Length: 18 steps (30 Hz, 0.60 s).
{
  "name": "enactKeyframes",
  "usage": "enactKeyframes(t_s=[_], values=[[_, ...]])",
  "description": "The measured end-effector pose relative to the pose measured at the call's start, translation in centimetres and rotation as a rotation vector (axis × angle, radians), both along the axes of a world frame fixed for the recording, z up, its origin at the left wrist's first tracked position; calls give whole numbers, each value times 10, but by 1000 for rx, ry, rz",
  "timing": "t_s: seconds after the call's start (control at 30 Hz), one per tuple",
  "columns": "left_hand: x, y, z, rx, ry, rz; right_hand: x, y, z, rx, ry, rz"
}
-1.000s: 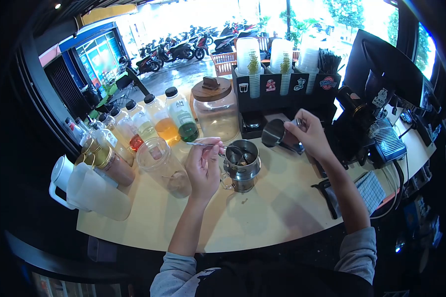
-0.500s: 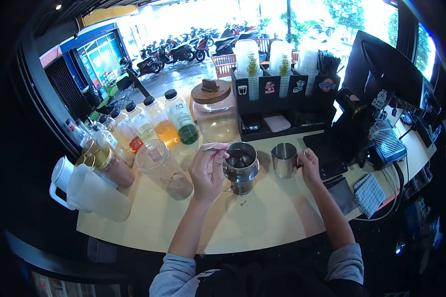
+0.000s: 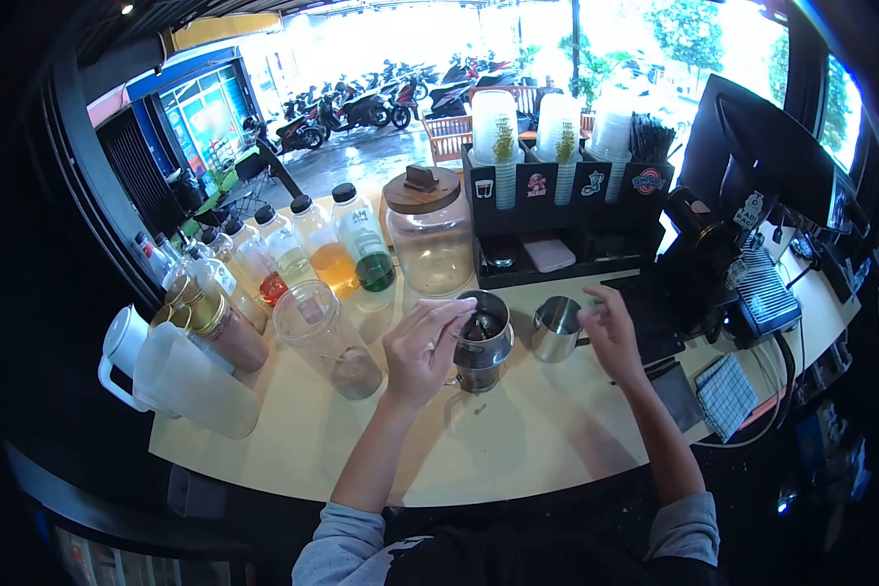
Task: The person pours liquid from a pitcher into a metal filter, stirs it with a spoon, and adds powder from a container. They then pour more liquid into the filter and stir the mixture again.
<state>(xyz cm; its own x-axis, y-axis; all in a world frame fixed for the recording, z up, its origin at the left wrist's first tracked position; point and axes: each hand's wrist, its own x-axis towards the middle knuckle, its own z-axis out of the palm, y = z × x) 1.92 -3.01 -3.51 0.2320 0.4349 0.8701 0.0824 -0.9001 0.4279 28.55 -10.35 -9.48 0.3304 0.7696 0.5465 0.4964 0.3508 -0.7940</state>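
Observation:
My left hand (image 3: 425, 350) is pinched closed at the rim of a metal drip-filter pot (image 3: 493, 352). The spoon it grips is mostly hidden by the fingers and the pot wall. Dark contents with a bright glint show inside the pot, which sits on a clear glass mug (image 3: 477, 379). To the right, a small steel milk pitcher (image 3: 555, 337) stands upright on the counter. Just beside its handle is my right hand (image 3: 612, 337), holding nothing, its fingers apart and raised.
A clear plastic jar (image 3: 324, 327) with a scoop-like lump of brown powder leans left. Behind are a wooden-lidded glass jar (image 3: 430, 244), syrup bottles (image 3: 366, 249) and a black cup rack (image 3: 557, 186). A checked cloth (image 3: 727, 391) and coffee machine (image 3: 760, 293) lie right.
My right hand has let go of the milk pitcher's handle and opened. My left hand has shifted right over the pot, and the spoon's handle no longer sticks out to the left.

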Motion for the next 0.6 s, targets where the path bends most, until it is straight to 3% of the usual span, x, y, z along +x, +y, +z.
enactKeyframes(t_s=[0.07,0.13,0.17,0.23,0.3,0.47,0.6], values=[[4,-2,2,12,28,-21,-26,-6,33,77,-105,279],[10,-5,6,90,113,-60,-66,-23,76,-5,53,480],[13,-7,4,34,120,-110,-76,-20,83,-6,54,478],[13,-1,-4,104,149,-94,-86,-13,94,243,-354,527],[9,3,-5,178,177,-73,-86,-14,100,207,-394,490],[-4,15,-10,-259,325,52,-84,-13,100,209,-504,438],[-3,25,-21,-379,378,9,-84,-8,90,212,-470,447]])
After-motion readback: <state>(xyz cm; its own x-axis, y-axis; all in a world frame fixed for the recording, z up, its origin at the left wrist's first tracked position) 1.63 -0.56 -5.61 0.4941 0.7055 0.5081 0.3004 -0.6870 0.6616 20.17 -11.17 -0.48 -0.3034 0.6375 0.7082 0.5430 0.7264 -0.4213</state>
